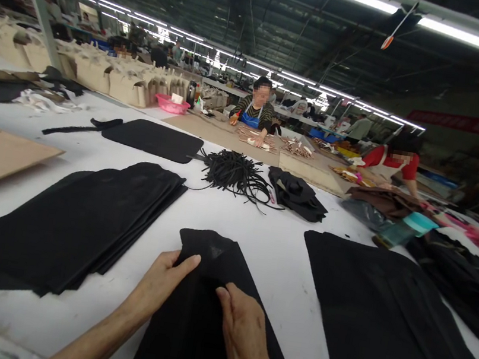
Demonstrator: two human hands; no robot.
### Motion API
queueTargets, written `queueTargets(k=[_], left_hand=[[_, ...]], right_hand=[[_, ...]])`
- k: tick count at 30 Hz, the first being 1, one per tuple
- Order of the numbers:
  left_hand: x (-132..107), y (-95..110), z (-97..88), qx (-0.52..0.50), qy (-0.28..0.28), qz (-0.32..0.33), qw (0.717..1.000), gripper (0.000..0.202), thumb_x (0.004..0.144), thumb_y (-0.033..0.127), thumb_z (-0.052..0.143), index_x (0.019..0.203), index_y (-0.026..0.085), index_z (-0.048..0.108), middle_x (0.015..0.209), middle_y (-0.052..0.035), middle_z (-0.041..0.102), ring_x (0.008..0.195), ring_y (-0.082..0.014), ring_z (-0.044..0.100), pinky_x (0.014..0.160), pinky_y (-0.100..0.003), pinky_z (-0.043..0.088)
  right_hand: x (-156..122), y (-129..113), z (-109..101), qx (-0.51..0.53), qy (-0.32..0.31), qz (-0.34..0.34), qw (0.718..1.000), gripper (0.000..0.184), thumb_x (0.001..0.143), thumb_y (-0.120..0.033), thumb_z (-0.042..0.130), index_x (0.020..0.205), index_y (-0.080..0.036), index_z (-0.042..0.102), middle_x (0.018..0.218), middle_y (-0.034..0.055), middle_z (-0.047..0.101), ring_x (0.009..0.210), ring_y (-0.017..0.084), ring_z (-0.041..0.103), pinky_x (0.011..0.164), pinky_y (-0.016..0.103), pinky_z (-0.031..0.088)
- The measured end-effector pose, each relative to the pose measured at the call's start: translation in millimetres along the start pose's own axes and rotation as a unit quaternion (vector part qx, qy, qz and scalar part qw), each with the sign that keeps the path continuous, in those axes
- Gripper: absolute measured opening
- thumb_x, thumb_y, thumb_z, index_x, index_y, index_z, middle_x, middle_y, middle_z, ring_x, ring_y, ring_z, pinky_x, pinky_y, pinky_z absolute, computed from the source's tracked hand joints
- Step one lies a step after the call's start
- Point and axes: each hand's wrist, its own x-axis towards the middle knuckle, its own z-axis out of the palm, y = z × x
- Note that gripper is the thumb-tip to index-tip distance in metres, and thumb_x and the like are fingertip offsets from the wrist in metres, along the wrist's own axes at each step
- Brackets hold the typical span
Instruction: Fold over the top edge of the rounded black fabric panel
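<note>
Though matte black, a slightly creased sheet (194, 317) in the grip of both hands (246, 330).

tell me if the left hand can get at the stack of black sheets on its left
Likely yes: only white tabletop shows between the left hand and the stack of black sheets. The hand may first have to release the black piece it grips.

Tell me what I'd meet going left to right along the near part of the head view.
Layered black stack → black piece touched by your left hand and right hand → broad black material on the right.
</note>
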Motion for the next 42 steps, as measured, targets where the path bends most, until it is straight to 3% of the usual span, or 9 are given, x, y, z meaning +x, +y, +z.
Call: queueTargets(k=[11,16,22,24,28,33,36,39,42], left_hand=[[-2,-7,-41.8,-0.029,-0.003,-0.061,0.998,0.035,0.073,0.048,0.064,0.085,0.015,0.068,0.069,-0.0055,0.071,0.062,-0.0228,0.066,0.065,-0.033,0.052],[-4,0,-68.9,-0.059,0.095,-0.084,0.99,0.028,0.065,0.04,0.073,0.08,0.018,0.067,0.068,-0.0046,0.071,0.061,-0.0228,0.066,0.059,-0.031,0.053],[2,-7,-81.5,-0.021,0.054,-0.115,0.992,0.029,0.071,0.047,0.064,0.077,0.019,0.063,0.076,-0.0067,0.071,0.072,-0.0249,0.067,0.071,-0.034,0.053],[9,-10,-77.9,0.142,0.057,-0.073,0.985,0.034,0.078,0.052,0.052,0.074,0.019,0.06,0.073,-0.0064,0.069,0.074,-0.0265,0.066,0.072,-0.036,0.052],[16,-13,-70.5,0.531,0.144,0.07,0.832,0.032,0.084,0.039,0.038,0.092,0.015,0.058,0.091,-0.0141,0.064,0.088,-0.0356,0.061,0.077,-0.046,0.047],[1,-18,-52.6,0.698,0.205,0.296,0.619,0.04,0.089,0.029,0.034,0.12,0.008,0.048,0.13,-0.0215,0.047,0.118,-0.0351,0.045,0.099,-0.05,0.034],[-6,-26,-29.7,0.684,0.031,0.391,0.614,0.041,0.091,0.037,0.038,0.124,0.015,0.048,0.136,-0.0121,0.047,0.125,-0.0251,0.041,0.106,-0.043,0.03],[0,-39,-8.6,0.687,-0.159,0.342,0.621,0.058,0.085,0.051,0.046,0.135,0.023,0.036,0.145,-0.0069,0.034,0.132,-0.0233,0.032,0.108,-0.042,0.029],[11,-52,-1.9,0.702,-0.182,0.273,0.632,0.073,0.08,0.06,0.048,0.139,0.022,0.028,0.148,-0.0096,0.023,0.136,-0.0271,0.021,0.11,-0.05,0.021]], right_hand=[[32,86,-76,0.011,0.096,0.157,0.983,0.049,0.087,-0.059,0.027,0.058,-0.023,0.043,0.06,0.0023,0.056,0.062,0.018,0.049,0.06,0.028,0.035],[30,135,-97,-0.042,0.113,0.192,0.974,0.049,0.087,-0.055,0.025,0.064,-0.022,0.053,0.07,0.0064,0.063,0.073,0.022,0.057,0.067,0.028,0.039],[27,175,-97,-0.08,0.065,0.223,0.969,0.049,0.088,-0.052,0.027,0.063,-0.021,0.056,0.07,0.0061,0.064,0.074,0.022,0.061,0.067,0.029,0.041],[26,177,-89,-0.098,0.057,0.234,0.966,0.05,0.089,-0.051,0.026,0.064,-0.021,0.057,0.069,0.0062,0.065,0.072,0.022,0.062,0.065,0.029,0.042],[22,176,-78,-0.16,0.08,0.259,0.949,0.048,0.09,-0.051,0.029,0.078,-0.018,0.062,0.076,0.0118,0.065,0.078,0.028,0.062,0.068,0.035,0.042],[2,162,-78,-0.286,0.205,0.212,0.912,0.055,0.092,-0.042,0.034,0.133,-0.005,0.033,0.122,0.0255,0.051,0.108,0.037,0.051,0.083,0.047,0.039],[-15,137,-67,-0.351,0.207,0.034,0.913,0.047,0.092,-0.034,0.037,0.131,-0.007,0.039,0.132,0.0217,0.046,0.12,0.033,0.042,0.095,0.047,0.035],[-28,112,-43,-0.315,0.03,-0.134,0.939,0.046,0.09,-0.037,0.046,0.13,-0.015,0.045,0.139,0.0108,0.042,0.127,0.025,0.036,0.105,0.042,0.028],[-33,100,-21,-0.279,-0.065,-0.158,0.945,0.065,0.084,-0.052,0.051,0.137,-0.016,0.037,0.144,0.0087,0.035,0.131,0.025,0.031,0.108,0.044,0.024]])
